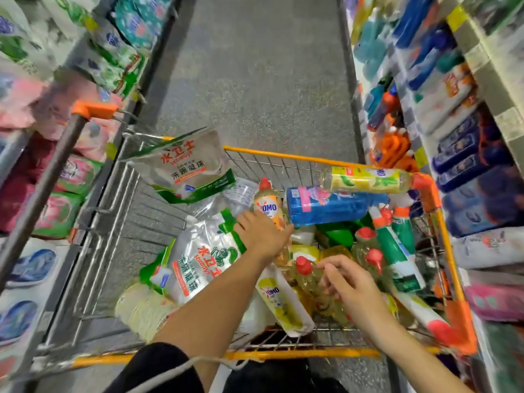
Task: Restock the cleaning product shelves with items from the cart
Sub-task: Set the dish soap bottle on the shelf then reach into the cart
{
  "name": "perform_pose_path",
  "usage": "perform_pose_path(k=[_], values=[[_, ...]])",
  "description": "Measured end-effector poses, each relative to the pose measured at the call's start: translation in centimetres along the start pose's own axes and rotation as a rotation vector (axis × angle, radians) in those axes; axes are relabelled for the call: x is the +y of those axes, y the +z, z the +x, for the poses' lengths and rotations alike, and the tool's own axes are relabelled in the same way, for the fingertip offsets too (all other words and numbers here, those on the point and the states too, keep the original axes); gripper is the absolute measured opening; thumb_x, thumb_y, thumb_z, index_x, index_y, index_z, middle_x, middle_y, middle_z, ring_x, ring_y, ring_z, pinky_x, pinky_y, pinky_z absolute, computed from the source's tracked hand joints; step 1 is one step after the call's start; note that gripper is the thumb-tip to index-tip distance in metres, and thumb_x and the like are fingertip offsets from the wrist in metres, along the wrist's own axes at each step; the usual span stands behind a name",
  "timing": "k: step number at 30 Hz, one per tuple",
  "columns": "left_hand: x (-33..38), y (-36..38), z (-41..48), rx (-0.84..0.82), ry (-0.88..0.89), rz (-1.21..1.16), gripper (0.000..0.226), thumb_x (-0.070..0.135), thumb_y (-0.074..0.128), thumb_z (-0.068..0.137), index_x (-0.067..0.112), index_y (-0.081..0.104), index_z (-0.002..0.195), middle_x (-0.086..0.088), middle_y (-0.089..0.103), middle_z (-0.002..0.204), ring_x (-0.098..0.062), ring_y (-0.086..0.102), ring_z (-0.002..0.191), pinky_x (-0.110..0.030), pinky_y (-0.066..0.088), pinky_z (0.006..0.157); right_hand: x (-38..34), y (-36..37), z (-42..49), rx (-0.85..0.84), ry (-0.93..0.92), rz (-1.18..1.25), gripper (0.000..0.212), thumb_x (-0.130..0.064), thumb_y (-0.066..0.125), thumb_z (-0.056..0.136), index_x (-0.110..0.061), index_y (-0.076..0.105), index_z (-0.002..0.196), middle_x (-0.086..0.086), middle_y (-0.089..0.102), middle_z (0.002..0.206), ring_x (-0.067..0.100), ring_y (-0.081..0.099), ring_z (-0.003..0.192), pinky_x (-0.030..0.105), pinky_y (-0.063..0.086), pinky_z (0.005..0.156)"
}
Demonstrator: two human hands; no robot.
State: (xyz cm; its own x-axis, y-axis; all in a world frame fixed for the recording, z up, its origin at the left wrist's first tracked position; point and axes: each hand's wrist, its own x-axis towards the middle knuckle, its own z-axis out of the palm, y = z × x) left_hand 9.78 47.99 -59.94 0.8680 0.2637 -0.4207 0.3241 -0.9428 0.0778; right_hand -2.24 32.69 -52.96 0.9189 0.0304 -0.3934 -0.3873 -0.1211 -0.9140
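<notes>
**Dark sleeve [158,367] at 6 o'clock, both hands down in the cart [283,156]**

Just past that sleeve and a white drawstring [198,358]: two bare forearms down in the wire basket. Further in, left hand [262,234], back of the hand up, touching the lower part of a red-capped OMO bottle [268,207] right at its 12 o'clock. Can't tell if actually gripping or only resting against it, with the fingertips tucked out of sight. Nearer the body, right hand [350,282], about 4 o'clock from the left. Fingers loosely curled over a bunch of yellow red-capped bottles [304,269], holding nothing as far as visible.

Key bit for the next move, just a guess: bottle roughly upright, long axis running 12 to 6 in view, cap at the 12 end, left hand clearly the closer one. So probably a wrap and lift, then over to the shelves [479,62] at 3 o'clock.

Readable stuff:
- "OMO" on that orange label, and again on a white-and-yellow pack [279,302] at 6 o'clock from the left hand.
- "水卫士" and "洗碗凝珠" on two silver-green pouches, one [184,165] at 11 o'clock, one [204,256] at 8.

Blue bottle [326,205] lying crosswise, 9 to 3, just right of the OMO. Rest too blurry to read.
</notes>
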Motion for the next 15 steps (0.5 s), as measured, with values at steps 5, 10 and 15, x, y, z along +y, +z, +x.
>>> perform_pose_path(k=[5, 10, 15], values=[[-0.1, 0.1, 1.4, -0.036, -0.061, 0.021, 0.108, 0.082, 0.05, 0.072, 0.005, 0.028, 0.145, -0.017, 0.024, 0.149, -0.035, 0.021, 0.137, -0.045, 0.02, 0.109, 0.4, -1.7, -0.2, 0.074, 0.013, 0.01, 0.021, -0.007, 0.051, 0.097, -0.017, 0.067, 0.088, 0.001, 0.063, 0.068, 0.004, 0.056, 0.061, 0.015, 0.044, 0.058], [0.6, -0.2, 2.3, -0.061, -0.144, -0.022, 0.117, 0.08, 0.06, 0.066, 0.004, 0.022, 0.147, -0.019, 0.018, 0.152, -0.037, 0.015, 0.141, -0.045, 0.015, 0.114, 0.6, -2.7, -0.7, 0.09, -0.015, -0.029, 0.032, -0.009, 0.052, 0.095, -0.03, 0.071, 0.081, -0.003, 0.065, 0.071, 0.006, 0.06, 0.066, 0.014, 0.046, 0.061], [1.3, 0.2, 3.0, -0.056, -0.233, -0.169, 0.116, 0.072, 0.073, 0.06, 0.001, 0.027, 0.14, -0.019, 0.027, 0.142, -0.036, 0.024, 0.134, -0.043, 0.022, 0.11, 0.6, -3.3, -1.3, 0.103, -0.039, -0.033, 0.029, -0.015, 0.052, 0.095, -0.035, 0.069, 0.085, 0.001, 0.065, 0.074, 0.014, 0.062, 0.072, 0.018, 0.047, 0.065]])
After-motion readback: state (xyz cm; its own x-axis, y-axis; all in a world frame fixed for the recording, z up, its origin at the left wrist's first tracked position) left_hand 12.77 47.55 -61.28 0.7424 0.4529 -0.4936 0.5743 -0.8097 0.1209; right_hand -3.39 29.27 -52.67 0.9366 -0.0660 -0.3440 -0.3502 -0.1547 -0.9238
